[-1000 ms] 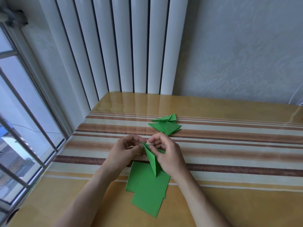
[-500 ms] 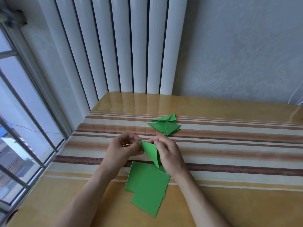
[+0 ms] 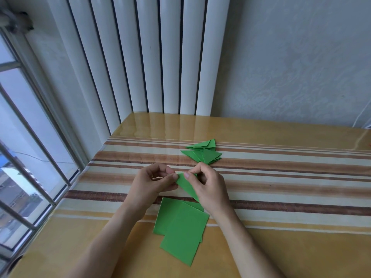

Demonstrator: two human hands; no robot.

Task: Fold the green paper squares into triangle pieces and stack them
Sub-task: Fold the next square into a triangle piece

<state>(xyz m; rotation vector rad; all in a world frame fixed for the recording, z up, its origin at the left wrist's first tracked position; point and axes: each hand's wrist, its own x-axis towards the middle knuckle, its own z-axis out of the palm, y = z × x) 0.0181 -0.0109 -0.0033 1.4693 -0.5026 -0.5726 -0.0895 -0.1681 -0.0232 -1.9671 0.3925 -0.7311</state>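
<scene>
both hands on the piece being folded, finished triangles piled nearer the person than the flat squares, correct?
Not quite. Both hands, left hand and right hand, pinch the piece, but the head view shows the finished triangles beyond the hands; the flat squares lie nearer.

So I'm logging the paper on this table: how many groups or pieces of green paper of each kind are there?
Pile of folded triangle pieces: 1 pile, too overlapped to count
Piece being folded, pinched by left hand and right hand: 1
Stack of unfolded squares: 1 stack, at least 3 sheets showing
Total: 3 groups of green paper
</scene>
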